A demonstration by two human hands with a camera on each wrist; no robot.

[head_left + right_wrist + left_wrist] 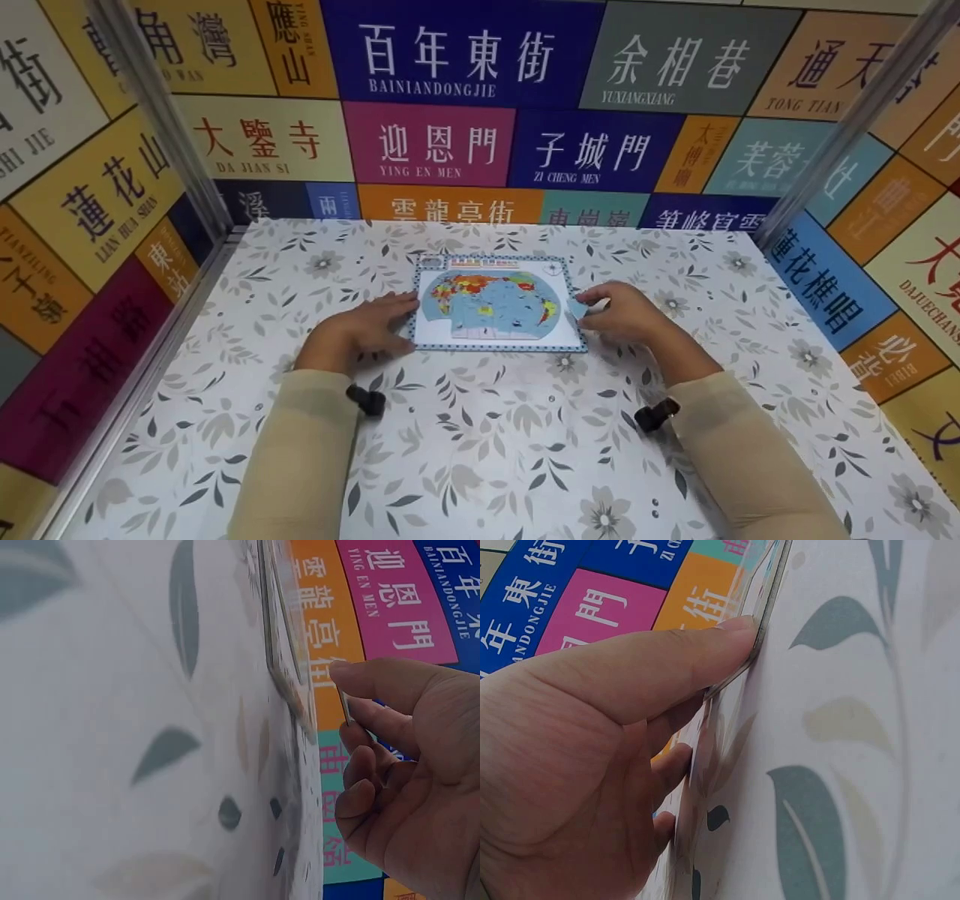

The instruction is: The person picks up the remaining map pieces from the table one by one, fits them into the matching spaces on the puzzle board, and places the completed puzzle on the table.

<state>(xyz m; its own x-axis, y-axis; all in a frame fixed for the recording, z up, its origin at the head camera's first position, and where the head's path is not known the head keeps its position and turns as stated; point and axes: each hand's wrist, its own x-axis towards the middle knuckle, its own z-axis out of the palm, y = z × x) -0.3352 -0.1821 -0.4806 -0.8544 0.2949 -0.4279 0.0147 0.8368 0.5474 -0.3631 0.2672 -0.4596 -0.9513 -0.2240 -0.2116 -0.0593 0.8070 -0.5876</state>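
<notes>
A world map puzzle [499, 289] in a blue dotted frame lies flat on the table, its lower part showing a pale pink area. Beside its left edge is my left hand [371, 324], fingers spread; in the left wrist view the straight thumb [735, 634] touches the puzzle's corner edge [769, 596]. My right hand [624, 313], just off the right edge, pinches a small light-blue puzzle piece [577, 308] between thumb and fingers. The right wrist view shows that thin piece [344, 706] edge-on, held above the table and apart from the frame [279, 667].
A white tabletop [465, 450] with grey leaves and flowers spreads around the puzzle. Panels [431, 146] with large Chinese characters stand behind it and on both sides, joined by metal corner posts [161, 112]. Each sleeve cuff has a small black device [366, 401] near it.
</notes>
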